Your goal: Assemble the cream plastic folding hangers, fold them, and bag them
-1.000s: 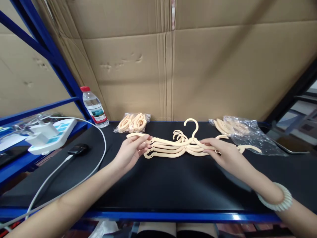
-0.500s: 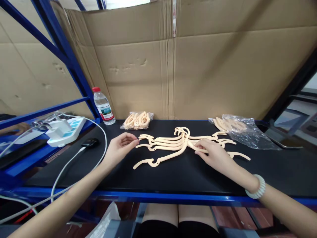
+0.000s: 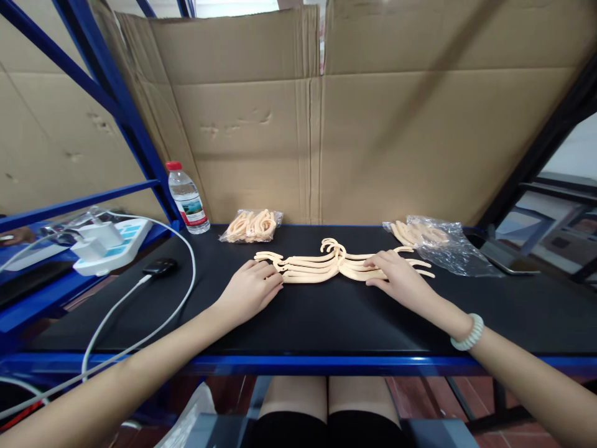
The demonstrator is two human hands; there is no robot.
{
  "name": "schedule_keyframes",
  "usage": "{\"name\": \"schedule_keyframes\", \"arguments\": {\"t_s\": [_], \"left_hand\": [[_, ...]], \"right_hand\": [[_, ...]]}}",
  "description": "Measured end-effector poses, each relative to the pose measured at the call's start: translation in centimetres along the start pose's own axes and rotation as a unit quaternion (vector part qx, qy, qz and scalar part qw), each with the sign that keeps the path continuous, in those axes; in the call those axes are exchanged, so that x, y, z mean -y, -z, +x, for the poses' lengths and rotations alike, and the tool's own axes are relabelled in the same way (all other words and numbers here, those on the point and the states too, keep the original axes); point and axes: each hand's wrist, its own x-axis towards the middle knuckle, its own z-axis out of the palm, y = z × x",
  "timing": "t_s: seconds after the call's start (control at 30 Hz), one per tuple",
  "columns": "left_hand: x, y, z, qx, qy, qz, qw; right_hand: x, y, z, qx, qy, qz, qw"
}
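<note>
Several cream plastic clothes hangers (image 3: 312, 269) lie overlapped in a row on the black tabletop, their curved hooks bunched together at the middle. My left hand (image 3: 254, 287) is over the left ends of the hangers, with its fingers curled down around the nearest one; the fingertips are partly hidden. On the other side, my right hand (image 3: 398, 277) grips the right arm of the nearest hanger, thumb in front and fingers over the top. Slim hanger tips stick out beyond both hands.
Behind the hangers lie a clear bag of cream parts (image 3: 252, 226) and an opened plastic bag (image 3: 438, 239) with more. A water bottle (image 3: 189, 200) stands back left, near a white power strip (image 3: 114, 246), a cable and a small black device (image 3: 160, 267). Cardboard (image 3: 247, 149) closes the back.
The front hanger has moved back against the others, so the row is tighter. My left hand has moved right onto the hanger ends; my right hand still holds the right side.
</note>
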Motion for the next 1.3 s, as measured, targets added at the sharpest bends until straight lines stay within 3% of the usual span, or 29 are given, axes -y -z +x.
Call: {"name": "schedule_keyframes", "arguments": {"t_s": [0.17,0.27,0.37,0.43,0.57,0.87,1.3], "left_hand": [[-0.5,-0.4,1.7,-0.012,0.021,-0.012,1.0],[-2.1,-1.1,3.2,-0.014,0.049,-0.061,0.997],[-3.5,-2.4,4.6,0.019,0.069,-0.073,0.995],[-3.6,-3.3,5.4,0.074,0.094,-0.082,0.989],[-2.4,-4.2,6.8,0.156,0.093,-0.127,0.975],[-0.3,-5.4,9.6,0.153,0.063,-0.146,0.975],[2.0,-7.4,11.1,0.14,0.061,-0.14,0.978]], "right_hand": [[-2.4,0.1,-0.6,0.015,-0.021,-0.002,1.0],[-2.7,-0.4,-0.4,0.084,-0.031,-0.013,0.996],[-2.7,-0.9,0.2,0.165,-0.053,-0.026,0.985],[-2.8,-1.2,0.6,0.188,-0.059,-0.032,0.98],[-3.7,-1.4,1.1,0.188,-0.058,-0.045,0.98],[-5.9,-2.4,2.8,0.171,-0.06,-0.059,0.982],[-7.5,-4.2,4.5,0.124,-0.045,-0.031,0.991]]}}
